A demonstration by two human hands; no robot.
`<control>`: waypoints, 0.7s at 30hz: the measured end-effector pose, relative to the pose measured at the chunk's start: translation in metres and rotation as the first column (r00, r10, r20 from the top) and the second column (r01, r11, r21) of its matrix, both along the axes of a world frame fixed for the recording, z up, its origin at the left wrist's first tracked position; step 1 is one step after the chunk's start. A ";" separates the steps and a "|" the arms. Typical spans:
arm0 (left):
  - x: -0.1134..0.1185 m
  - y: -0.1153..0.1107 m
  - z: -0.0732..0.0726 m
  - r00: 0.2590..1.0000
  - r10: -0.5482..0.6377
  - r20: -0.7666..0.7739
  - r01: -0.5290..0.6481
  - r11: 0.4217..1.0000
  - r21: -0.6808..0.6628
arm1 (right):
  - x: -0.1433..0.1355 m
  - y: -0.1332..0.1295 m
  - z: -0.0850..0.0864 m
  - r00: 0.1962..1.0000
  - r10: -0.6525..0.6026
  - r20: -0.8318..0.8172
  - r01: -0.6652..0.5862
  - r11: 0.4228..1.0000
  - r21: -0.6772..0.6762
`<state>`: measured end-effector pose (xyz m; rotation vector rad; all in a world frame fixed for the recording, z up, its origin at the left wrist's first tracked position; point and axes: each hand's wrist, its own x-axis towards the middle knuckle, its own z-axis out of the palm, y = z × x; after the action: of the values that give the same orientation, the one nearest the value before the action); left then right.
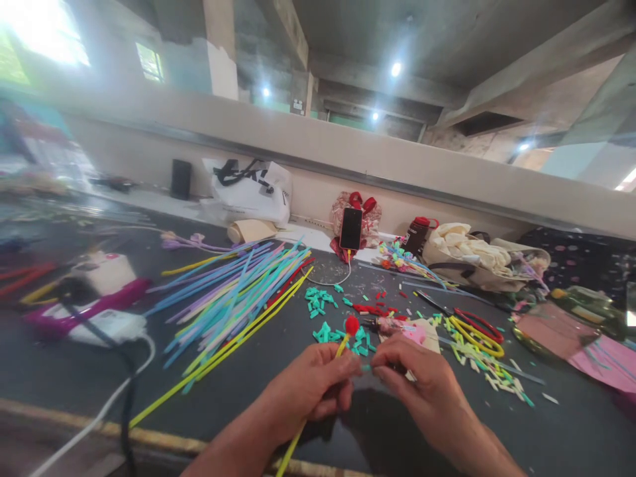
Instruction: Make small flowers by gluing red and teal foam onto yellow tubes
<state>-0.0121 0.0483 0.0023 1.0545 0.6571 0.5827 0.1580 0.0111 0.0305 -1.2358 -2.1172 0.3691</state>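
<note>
My left hand is closed round a yellow-green stem with a red fuzzy ball at its upper end. Close on the right, my right hand pinches a small teal piece between thumb and fingertips, and its tip points toward my left fingers. Short teal pieces lie in loose piles just beyond the hands. A tool with a dark tip and a pink piece lie behind my right hand.
Long coloured stems spread across the dark table at left. A power strip with cables sits further left. Scissors and short yellow-green pieces lie at right. A phone stands at the back, between a white bag and a dark bottle.
</note>
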 end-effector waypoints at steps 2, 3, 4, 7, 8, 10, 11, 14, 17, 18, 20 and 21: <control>0.002 0.000 0.000 0.996 0.051 -0.079 -0.048 0.998 0.038 | 0.007 0.002 0.005 1.000 -0.015 -0.003 0.015 1.000 -0.021; 0.003 0.000 0.000 0.991 0.072 -0.115 -0.066 0.996 0.061 | 0.011 0.003 0.007 1.000 -0.014 0.001 0.014 1.000 -0.025; 0.004 0.000 0.000 0.985 0.083 -0.151 -0.070 0.993 0.090 | 0.014 0.005 0.008 1.000 -0.008 0.008 0.008 1.000 -0.019; 0.005 0.000 0.000 0.961 0.074 -0.265 -0.026 0.983 0.180 | 0.022 0.010 0.012 0.999 0.001 0.032 -0.002 1.000 0.025; 0.005 0.000 0.000 0.948 0.071 -0.309 -0.006 0.978 0.207 | 0.024 0.011 0.013 0.999 0.007 0.041 -0.008 0.999 0.037; 0.005 0.000 0.002 0.915 0.079 -0.395 0.028 0.965 0.259 | 0.025 0.012 0.015 0.998 0.025 0.061 -0.028 0.998 0.052; 0.005 0.000 0.003 0.898 0.089 -0.431 0.046 0.955 0.294 | 0.025 0.012 0.016 0.997 0.039 0.071 -0.043 0.997 0.060; 0.004 -0.001 0.009 0.853 0.125 -0.507 0.112 0.905 0.411 | 0.025 0.010 0.019 0.989 0.086 0.119 -0.097 0.991 0.093; 0.006 -0.002 0.014 0.813 0.136 -0.566 0.176 0.869 0.462 | 0.025 0.006 0.018 0.980 0.087 0.178 -0.109 0.987 0.118; 0.006 -0.003 0.015 0.806 0.138 -0.575 0.188 0.862 0.471 | 0.025 0.004 0.016 0.977 0.083 0.194 -0.109 0.986 0.128; 0.008 -0.005 0.016 0.801 0.155 -0.579 0.193 0.848 0.494 | 0.025 0.002 0.013 0.971 0.084 0.222 -0.118 0.982 0.147; 0.009 -0.007 0.016 0.799 0.165 -0.578 0.190 0.842 0.504 | 0.025 0.001 0.012 0.968 0.088 0.235 -0.126 0.980 0.154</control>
<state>-0.0034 0.0416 0.0188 1.8267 1.0806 0.4151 0.1829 0.0117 0.0425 -1.1123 -2.3627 0.0943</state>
